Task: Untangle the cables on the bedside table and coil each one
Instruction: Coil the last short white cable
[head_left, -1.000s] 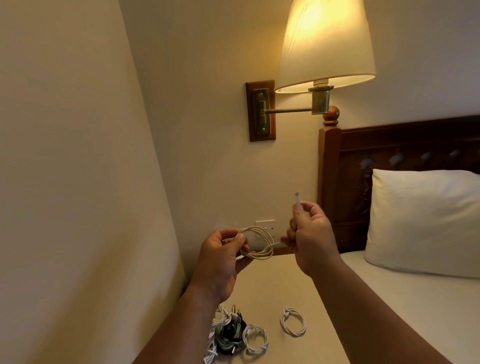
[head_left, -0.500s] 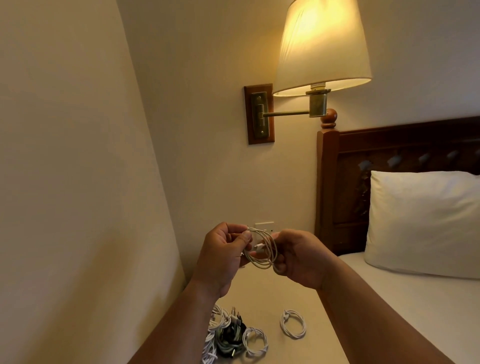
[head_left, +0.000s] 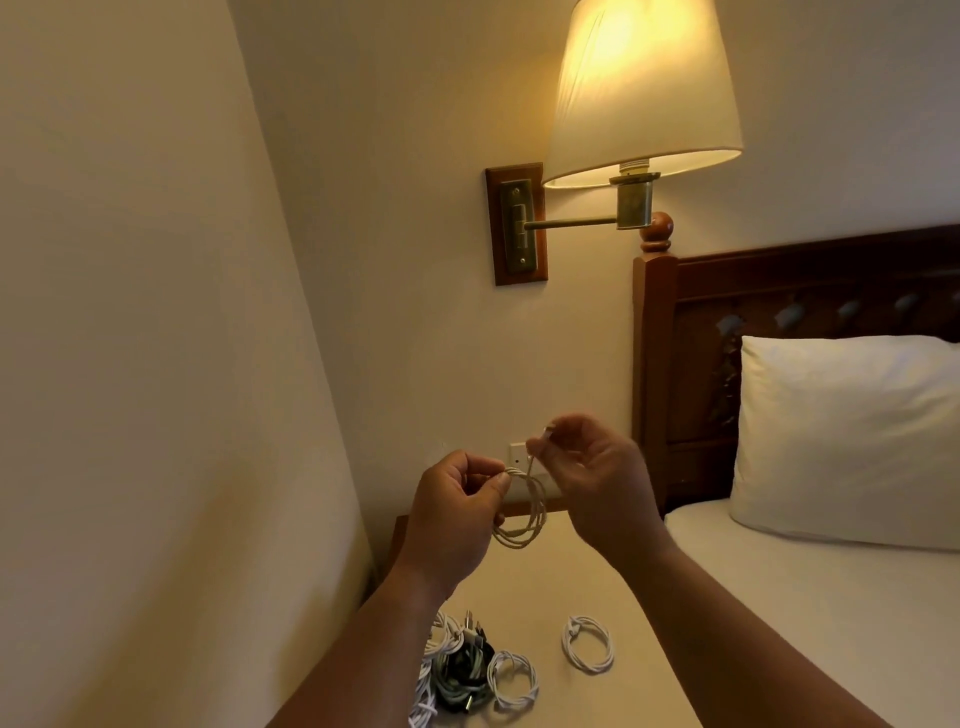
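A white cable (head_left: 524, 519) wound into a small coil hangs in the air above the bedside table (head_left: 597, 577). My left hand (head_left: 457, 514) pinches the top of the coil between thumb and fingers. My right hand (head_left: 592, 483) pinches the cable's free end just above and right of the coil. On the table below lie a tangled heap of white and black cables (head_left: 457, 670), a coiled white cable (head_left: 514, 686) beside it, and another coiled white cable (head_left: 588, 643) further right.
A wall (head_left: 156, 364) runs close along the left. A lit wall lamp (head_left: 641, 93) hangs above the table. A bed with a white pillow (head_left: 852, 436) and dark wooden headboard (head_left: 779, 291) lies to the right. A wall socket (head_left: 519, 454) sits behind my hands.
My right hand came down to the coil, then lifted and moved right with the cable's free end pinched. My left hand kept its hold on the coil. The view tilted slightly.
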